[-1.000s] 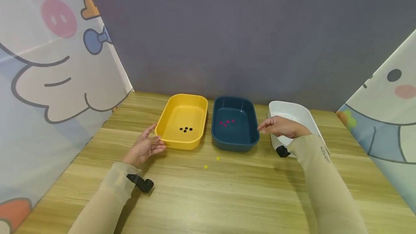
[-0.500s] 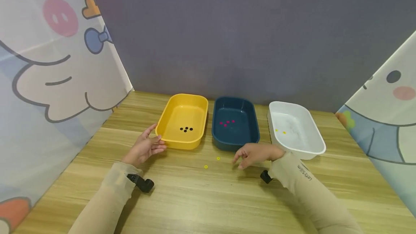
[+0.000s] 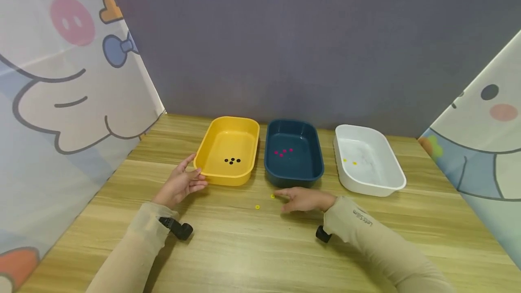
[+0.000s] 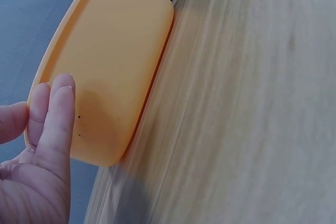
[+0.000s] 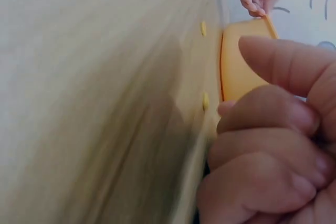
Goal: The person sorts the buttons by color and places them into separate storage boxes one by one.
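My left hand holds the near left corner of the yellow tray, thumb at the rim and fingers against the outer wall. My right hand is over the table just in front of the dark blue tray. Its index finger points at a small round yellow piece, perhaps a ring or button; contact cannot be made out. The thumb stands apart and the other fingers are curled, with nothing seen between them. A second yellow piece lies nearer me, to the left.
Several small black pieces lie in the yellow tray, several pink ones in the blue tray. Two yellow pieces are in the white tray on the right. A grey wall rises behind the wooden table.
My right hand has moved from the white tray leftward and toward me, to the yellow piece on the table. Two yellow pieces in the white tray came into sight. My left hand stays put.
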The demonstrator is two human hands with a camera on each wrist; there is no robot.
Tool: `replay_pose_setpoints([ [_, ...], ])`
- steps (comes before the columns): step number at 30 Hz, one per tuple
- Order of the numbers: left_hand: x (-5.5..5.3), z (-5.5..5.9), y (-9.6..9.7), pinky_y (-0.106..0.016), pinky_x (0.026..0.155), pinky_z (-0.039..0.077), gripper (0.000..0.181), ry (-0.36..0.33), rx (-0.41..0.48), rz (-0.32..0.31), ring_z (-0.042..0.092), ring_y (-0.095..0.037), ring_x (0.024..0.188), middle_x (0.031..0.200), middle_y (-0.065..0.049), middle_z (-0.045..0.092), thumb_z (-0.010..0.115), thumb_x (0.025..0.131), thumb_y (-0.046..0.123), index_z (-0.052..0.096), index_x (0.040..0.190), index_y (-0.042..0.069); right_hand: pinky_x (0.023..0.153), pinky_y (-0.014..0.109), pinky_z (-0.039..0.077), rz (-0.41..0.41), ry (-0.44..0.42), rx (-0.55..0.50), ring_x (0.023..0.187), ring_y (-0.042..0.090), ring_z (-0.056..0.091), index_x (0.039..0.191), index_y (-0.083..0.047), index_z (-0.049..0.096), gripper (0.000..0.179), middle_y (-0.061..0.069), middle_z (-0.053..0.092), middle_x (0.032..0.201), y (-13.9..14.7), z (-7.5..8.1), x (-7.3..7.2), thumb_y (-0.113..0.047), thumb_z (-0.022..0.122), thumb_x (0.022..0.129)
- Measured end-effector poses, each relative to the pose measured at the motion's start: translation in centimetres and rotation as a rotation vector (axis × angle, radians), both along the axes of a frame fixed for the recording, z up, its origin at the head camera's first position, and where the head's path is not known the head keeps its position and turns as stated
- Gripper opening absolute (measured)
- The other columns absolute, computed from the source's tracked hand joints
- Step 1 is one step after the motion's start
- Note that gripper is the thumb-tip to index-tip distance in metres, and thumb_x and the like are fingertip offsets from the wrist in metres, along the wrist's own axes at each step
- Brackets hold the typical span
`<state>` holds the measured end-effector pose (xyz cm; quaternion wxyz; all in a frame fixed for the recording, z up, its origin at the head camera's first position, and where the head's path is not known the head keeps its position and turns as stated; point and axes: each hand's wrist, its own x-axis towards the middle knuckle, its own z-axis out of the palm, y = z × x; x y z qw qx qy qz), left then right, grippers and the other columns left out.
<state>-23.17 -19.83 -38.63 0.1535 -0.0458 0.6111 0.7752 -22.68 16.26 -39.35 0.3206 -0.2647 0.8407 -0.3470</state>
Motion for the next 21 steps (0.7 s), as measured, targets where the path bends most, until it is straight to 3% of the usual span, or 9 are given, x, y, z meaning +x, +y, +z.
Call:
replay_pose_setpoints([
  [2,0.0,-0.1,0.0,-0.028,0.067,0.06,0.069,-0.001,-0.003,-0.001,0.067,-0.014,0.062,0.072,-0.004,0.064,0.039,0.102,0.003,-0.003,0.155,0.018,0.106,0.042,0.039,-0.001,0.022,0.012,0.13,0.03,0.039,0.143,0.002,0.04,0.058,0.021,0.036,0.148,-0.4,-0.1,0.1,-0.015,0.062,0.092],
  [3,0.0,-0.2,0.0,-0.028,0.067,0.06,0.069,-0.001,-0.005,0.0,0.067,-0.013,0.062,0.072,-0.003,0.064,0.039,0.102,0.003,-0.003,0.155,0.018,0.108,0.046,0.036,-0.005,0.028,0.022,0.132,0.032,0.037,0.143,0.002,0.041,0.058,0.021,0.037,0.147,-0.6,-0.1,0.1,-0.015,0.062,0.092],
  [12,0.0,-0.3,-0.1,-0.027,0.065,0.06,0.071,-0.006,0.011,-0.001,0.067,-0.014,0.062,0.072,-0.004,0.064,0.041,0.102,0.003,-0.002,0.155,0.019,0.106,0.048,0.039,0.013,0.115,0.089,0.129,0.034,0.042,0.137,0.005,0.046,0.052,0.02,0.045,0.141,-1.4,-0.2,0.1,-0.011,0.063,0.09],
  [18,-0.2,-0.2,-0.1,-0.028,0.067,0.06,0.07,-0.006,0.002,0.0,0.067,-0.014,0.062,0.072,-0.004,0.064,0.04,0.102,0.002,-0.003,0.155,0.018,0.098,0.045,0.046,0.084,0.284,0.134,0.116,0.032,0.054,0.126,0.002,0.054,0.038,0.017,0.058,0.125,-1.7,-0.3,-0.3,-0.01,0.062,0.091],
  [21,-0.2,-0.2,-0.2,-0.028,0.067,0.06,0.069,-0.007,-0.002,0.0,0.067,-0.014,0.062,0.072,-0.004,0.063,0.038,0.102,0.002,-0.003,0.155,0.018,0.091,0.041,0.05,0.105,0.33,0.153,0.105,0.026,0.058,0.118,-0.001,0.058,0.029,0.014,0.062,0.117,-1.9,-0.3,-0.4,-0.008,0.063,0.091],
])
